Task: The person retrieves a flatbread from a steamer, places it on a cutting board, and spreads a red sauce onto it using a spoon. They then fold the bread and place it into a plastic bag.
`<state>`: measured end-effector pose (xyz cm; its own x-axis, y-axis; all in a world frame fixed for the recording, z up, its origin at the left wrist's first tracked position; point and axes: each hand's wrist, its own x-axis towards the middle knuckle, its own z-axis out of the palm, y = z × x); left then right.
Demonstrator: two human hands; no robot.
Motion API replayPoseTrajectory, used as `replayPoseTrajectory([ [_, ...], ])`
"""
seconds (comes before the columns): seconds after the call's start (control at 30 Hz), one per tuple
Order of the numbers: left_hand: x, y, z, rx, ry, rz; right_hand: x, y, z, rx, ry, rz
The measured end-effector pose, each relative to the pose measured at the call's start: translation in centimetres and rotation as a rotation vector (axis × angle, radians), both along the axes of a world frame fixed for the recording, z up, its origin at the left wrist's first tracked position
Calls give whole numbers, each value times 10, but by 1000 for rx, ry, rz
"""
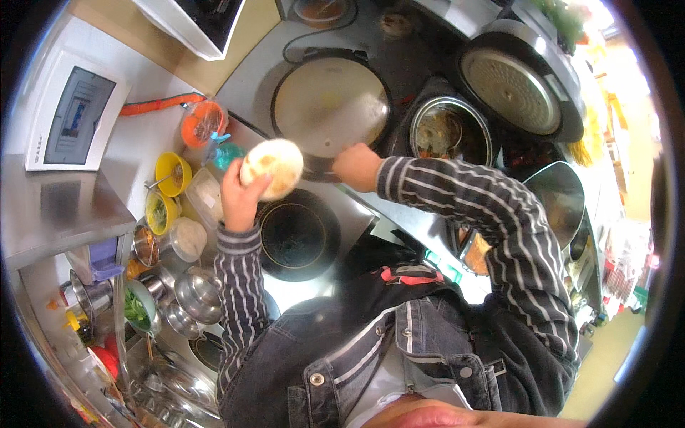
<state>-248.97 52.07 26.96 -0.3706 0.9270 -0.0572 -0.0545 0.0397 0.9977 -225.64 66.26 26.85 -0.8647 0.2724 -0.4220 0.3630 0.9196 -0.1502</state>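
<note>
My left hand holds up a round, browned flatbread, thumb across its face. My right hand is curled at the front edge of a large round electric griddle with a pale lid or plate; whether its fingers grip the handle there cannot be told. Below the flatbread lies a dark round hot plate or pan. Right of the griddle stands an open round cooker with dark food or liquid in it, its lid raised.
Yellow bowls, an orange container and a teal bottle stand at the left, near steel bowls. A screen device stands at the upper left. A large metal pan is beside my right arm.
</note>
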Motion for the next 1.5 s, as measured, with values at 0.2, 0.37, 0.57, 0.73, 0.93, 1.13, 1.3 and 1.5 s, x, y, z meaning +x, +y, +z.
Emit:
replayPoseTrajectory([
  [0.2, 49, 124, -38, 363, 917, 110, -15, 49, -5, -173, -74, -84],
  [0.37, 67, 117, -75, 153, 1081, -178, 7, 165, 3, 87, 160, -387],
  [0.57, 60, 130, -78, 22, 1020, -127, -7, 253, -58, -377, 139, -1099],
  [0.73, 61, 130, -72, -1, 1006, -176, -13, 263, -84, -783, 363, -1594],
  [0.93, 67, 135, -78, 57, 997, -127, -9, 264, -87, -565, 332, -1424],
  [1.13, 69, 123, -40, 189, 871, -10, -9, 186, -8, -296, 298, -790],
  [1.3, 118, 82, 25, 346, 743, -201, 79, 57, 79, -991, 777, -826],
  [1.5, 147, 31, 23, 163, -133, -559, 257, -90, 82, -1048, 1008, -1321],
])
